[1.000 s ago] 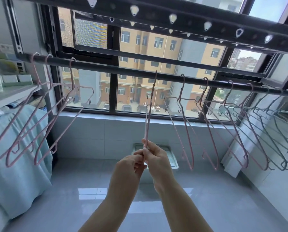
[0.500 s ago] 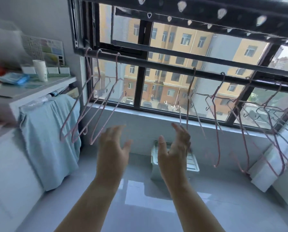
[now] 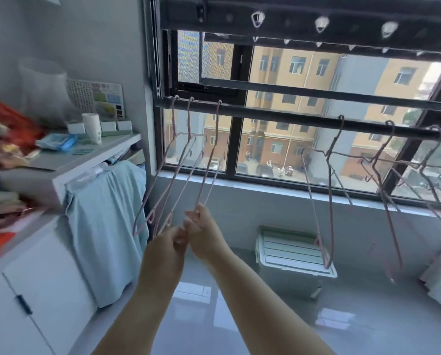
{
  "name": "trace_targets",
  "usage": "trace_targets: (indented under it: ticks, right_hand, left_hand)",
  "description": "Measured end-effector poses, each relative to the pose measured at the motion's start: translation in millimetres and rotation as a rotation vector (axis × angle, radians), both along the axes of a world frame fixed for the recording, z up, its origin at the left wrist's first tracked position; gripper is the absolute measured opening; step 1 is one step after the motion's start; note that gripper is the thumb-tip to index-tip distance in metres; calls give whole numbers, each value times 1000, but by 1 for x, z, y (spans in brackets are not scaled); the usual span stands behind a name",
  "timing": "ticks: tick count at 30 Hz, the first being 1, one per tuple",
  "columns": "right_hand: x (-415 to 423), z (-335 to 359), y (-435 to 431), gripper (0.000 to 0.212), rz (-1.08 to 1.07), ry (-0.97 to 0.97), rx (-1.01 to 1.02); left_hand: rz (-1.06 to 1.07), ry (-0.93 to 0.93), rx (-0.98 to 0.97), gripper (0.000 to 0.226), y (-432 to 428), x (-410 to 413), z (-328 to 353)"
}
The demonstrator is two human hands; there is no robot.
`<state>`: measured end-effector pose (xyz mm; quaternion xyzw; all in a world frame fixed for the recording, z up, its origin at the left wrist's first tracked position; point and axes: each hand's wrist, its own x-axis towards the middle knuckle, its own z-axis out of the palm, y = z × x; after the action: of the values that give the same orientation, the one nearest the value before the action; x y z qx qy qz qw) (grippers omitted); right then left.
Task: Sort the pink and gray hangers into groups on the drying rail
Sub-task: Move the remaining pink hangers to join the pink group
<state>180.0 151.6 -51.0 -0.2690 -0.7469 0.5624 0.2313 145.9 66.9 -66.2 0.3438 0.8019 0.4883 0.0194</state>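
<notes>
Pinched by the right hand (image 3: pixel 204 234) is the bottom of the rightmost of three pink hangers (image 3: pixel 216 129) grouped at the drying rail's (image 3: pixel 278 115) left end; left hand (image 3: pixel 168 242) curled alongside, hold unclear; three spaced hangers (image 3: pixel 330 196) are hung further right

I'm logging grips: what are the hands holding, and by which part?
The right hand pinches the lower end of a pink hanger; the left hand curls beside it, its hold unclear.

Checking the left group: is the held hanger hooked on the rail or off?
Hooked on: the hanger has its hook over the rail; the right hand pinches its lower end.
</notes>
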Motion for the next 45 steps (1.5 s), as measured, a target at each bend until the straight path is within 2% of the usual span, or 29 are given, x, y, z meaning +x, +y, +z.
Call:
trace_targets:
  ticks: [3, 10, 16, 19, 24, 28, 30, 35, 38, 40, 43, 45]
  right_hand:
    - [-3, -1, -1, 27, -73, 205, -207]
    - [33, -1, -4, 23, -284, 457, -257]
    - [71, 7, 6, 22, -453, 490, -175]
    - [88, 12, 13, 22, -512, 483, -155]
    - [101, 17, 16, 23, -541, 452, -150]
    - [100, 15, 14, 23, -540, 435, -156]
    - [99, 15, 15, 22, -552, 434, -165]
    - [99, 12, 19, 22, -569, 397, -163]
    - [102, 7, 17, 37, -596, 211, -5]
    - [104, 5, 11, 55, -689, 48, 238]
    - [97, 14, -8, 59, -785, 80, 699]
    - [85, 19, -17, 56, -656, 127, 789]
  left_hand:
    - [-70, 30, 13, 19, 1, 2, 3]
    - [-298, 68, 148, 34, 15, 31, 9]
    - [-449, 57, 190, 27, 30, 55, 9]
    - [-524, -4, 189, 30, 34, 59, 6]
    - [-439, -83, 230, 25, 33, 45, 0]
    - [-358, -66, 265, 17, 30, 32, 0]
    - [-304, -33, 276, 22, 25, 26, 5]
    - [30, 371, 283, 43, 11, -5, 22]
    - [116, 370, 220, 50, 4, -29, 25]
    - [111, 291, 166, 51, 1, -36, 24]
    - [95, 243, 114, 45, 1, -42, 18]
    - [84, 224, 86, 42, 1, -45, 14]
